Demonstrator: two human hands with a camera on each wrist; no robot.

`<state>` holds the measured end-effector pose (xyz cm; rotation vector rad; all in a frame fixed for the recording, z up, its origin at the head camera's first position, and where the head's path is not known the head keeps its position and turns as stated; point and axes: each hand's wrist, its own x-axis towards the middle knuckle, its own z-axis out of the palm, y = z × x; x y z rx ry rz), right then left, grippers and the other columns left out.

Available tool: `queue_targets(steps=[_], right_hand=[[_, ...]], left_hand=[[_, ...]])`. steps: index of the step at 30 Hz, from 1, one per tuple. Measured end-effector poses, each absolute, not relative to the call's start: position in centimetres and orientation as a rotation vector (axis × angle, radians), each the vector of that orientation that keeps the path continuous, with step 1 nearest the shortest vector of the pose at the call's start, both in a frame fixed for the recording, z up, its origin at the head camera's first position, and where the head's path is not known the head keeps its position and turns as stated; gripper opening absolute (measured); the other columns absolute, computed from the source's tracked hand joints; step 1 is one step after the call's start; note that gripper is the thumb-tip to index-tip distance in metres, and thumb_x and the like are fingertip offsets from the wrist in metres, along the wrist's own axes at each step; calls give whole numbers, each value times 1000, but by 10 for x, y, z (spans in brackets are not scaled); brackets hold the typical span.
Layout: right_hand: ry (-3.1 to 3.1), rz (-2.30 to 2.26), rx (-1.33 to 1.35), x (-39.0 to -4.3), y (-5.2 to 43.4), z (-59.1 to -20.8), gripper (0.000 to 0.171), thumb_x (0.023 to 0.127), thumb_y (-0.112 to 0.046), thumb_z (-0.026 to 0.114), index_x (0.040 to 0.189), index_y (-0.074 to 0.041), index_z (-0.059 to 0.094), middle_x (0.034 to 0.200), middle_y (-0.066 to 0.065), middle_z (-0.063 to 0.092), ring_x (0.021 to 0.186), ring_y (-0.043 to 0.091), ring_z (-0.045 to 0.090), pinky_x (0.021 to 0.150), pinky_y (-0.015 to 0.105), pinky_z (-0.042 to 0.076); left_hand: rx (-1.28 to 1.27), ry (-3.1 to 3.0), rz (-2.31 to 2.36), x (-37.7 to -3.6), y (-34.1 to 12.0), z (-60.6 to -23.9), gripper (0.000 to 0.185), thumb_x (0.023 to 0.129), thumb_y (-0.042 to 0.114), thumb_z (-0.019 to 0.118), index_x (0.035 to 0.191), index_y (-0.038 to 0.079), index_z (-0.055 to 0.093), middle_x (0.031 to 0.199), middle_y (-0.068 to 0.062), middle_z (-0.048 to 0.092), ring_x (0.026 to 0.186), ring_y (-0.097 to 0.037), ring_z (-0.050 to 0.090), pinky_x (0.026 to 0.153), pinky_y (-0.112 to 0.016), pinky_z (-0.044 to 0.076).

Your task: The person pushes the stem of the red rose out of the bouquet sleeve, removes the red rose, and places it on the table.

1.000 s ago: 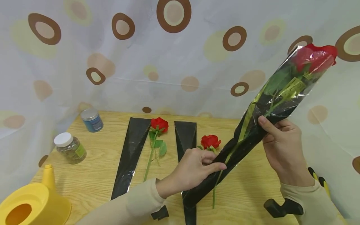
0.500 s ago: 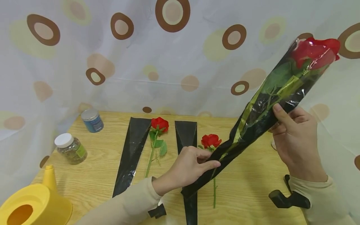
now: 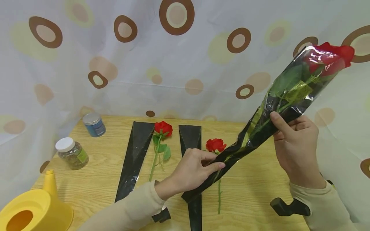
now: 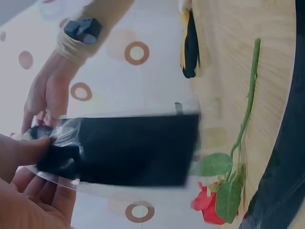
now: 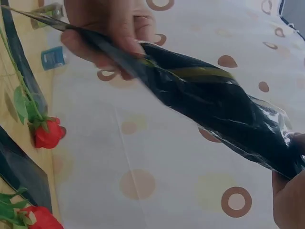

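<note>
**Two hands on one sleeved rose, held off the table**

Left hand (image 3: 194, 170) pinches the narrow lower end of the black-and-clear flower sleeve (image 3: 260, 128), thumb and fingers pressed together on the film. Right hand (image 3: 293, 144) grips the sleeve further up, fingers curled round it, thumb on the front. Wrapped rose (image 3: 329, 59) sits inside; the bloom pokes out of the wide mouth at 2 o'clock, stem running down toward 7 o'clock. Whole thing is tilted, clear of the wooden table (image 3: 254, 192).

Step, as I read it: seating the rose in its sleeve, smoothing the film down the stem. Next move likely calls for keeping the lower pinch firm while the upper hand adjusts, so the stem doesn't slide out.

On the table: two flat empty sleeves (image 3: 136, 160) (image 3: 191, 141), each with a bare rose (image 3: 163, 128) (image 3: 215, 145) just beside it. At 9 o'clock: two jars (image 3: 72, 152) (image 3: 94, 124); yellow watering can (image 3: 31, 208) at 8.
</note>
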<state>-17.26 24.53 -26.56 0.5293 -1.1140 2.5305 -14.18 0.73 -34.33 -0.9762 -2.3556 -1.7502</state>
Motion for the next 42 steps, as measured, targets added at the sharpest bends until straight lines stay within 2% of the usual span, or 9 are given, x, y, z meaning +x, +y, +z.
queue_targets(steps=[6, 11, 19, 22, 28, 30, 33, 36, 42], right_hand=[[-1217, 2466, 444, -167, 233, -277, 47, 88, 23, 57, 133, 15, 49, 126, 24, 58, 121, 30, 55, 97, 37, 44], [-1228, 2506, 413, -165, 227, -279, 52, 88, 22, 58, 138, 11, 47, 132, 24, 55, 124, 31, 53, 98, 37, 44], [-1203, 2424, 367, -156, 222, -271, 43, 84, 24, 61, 126, 19, 52, 111, 23, 63, 106, 28, 62, 91, 35, 50], [-1154, 2372, 377, -154, 226, -264, 41, 82, 26, 62, 121, 22, 53, 101, 26, 65, 84, 25, 66, 73, 25, 55], [-1311, 2233, 376, -154, 226, -263, 22, 76, 29, 67, 95, 23, 58, 70, 20, 61, 57, 19, 57, 65, 23, 54], [-1478, 2132, 337, -153, 221, -269, 19, 74, 25, 72, 84, 18, 57, 57, 10, 50, 48, 12, 44, 64, 17, 50], [-1638, 2062, 286, -152, 214, -277, 20, 74, 21, 76, 85, 15, 60, 58, 7, 52, 49, 9, 46, 61, 18, 49], [-1670, 2112, 275, -152, 208, -283, 22, 76, 19, 76, 94, 15, 64, 70, 12, 64, 62, 12, 59, 73, 24, 54], [-1837, 2082, 260, -150, 197, -295, 17, 80, 11, 77, 89, 9, 62, 66, 5, 57, 62, 11, 57, 72, 23, 53]], left_hand=[[-897, -2282, -1884, -139, 12, -343, 27, 93, 16, 71, 68, 12, 65, 51, 9, 40, 45, -3, 39, 48, -22, 27], [-852, -2222, -2010, -137, 16, -345, 8, 92, 13, 72, 93, 8, 78, 77, 7, 70, 70, -5, 69, 52, -20, 42], [-855, -2171, -1980, -138, 16, -345, 13, 92, 14, 72, 102, 8, 78, 90, 2, 74, 75, -4, 69, 67, -26, 55], [-899, -2156, -1871, -140, 15, -343, 15, 92, 15, 72, 105, 8, 77, 91, 1, 74, 73, -1, 68, 64, -25, 54], [-885, -2136, -1787, -142, 12, -339, 14, 91, 13, 73, 103, 8, 78, 90, 0, 74, 70, 2, 67, 62, -24, 53], [-880, -2136, -1785, -142, 12, -339, 13, 92, 13, 72, 102, 8, 78, 89, 0, 74, 70, 2, 67, 62, -24, 53], [-887, -2120, -1799, -141, 13, -337, 12, 92, 11, 72, 101, 7, 78, 90, -1, 74, 72, -3, 69, 64, -23, 54], [-884, -2107, -1815, -141, 14, -335, 14, 91, 10, 72, 103, 5, 77, 93, -3, 74, 75, -6, 70, 67, -23, 55], [-823, -2093, -1865, -143, 15, -332, 15, 92, 9, 71, 106, 3, 76, 95, -5, 74, 78, -2, 69, 69, -24, 55]])
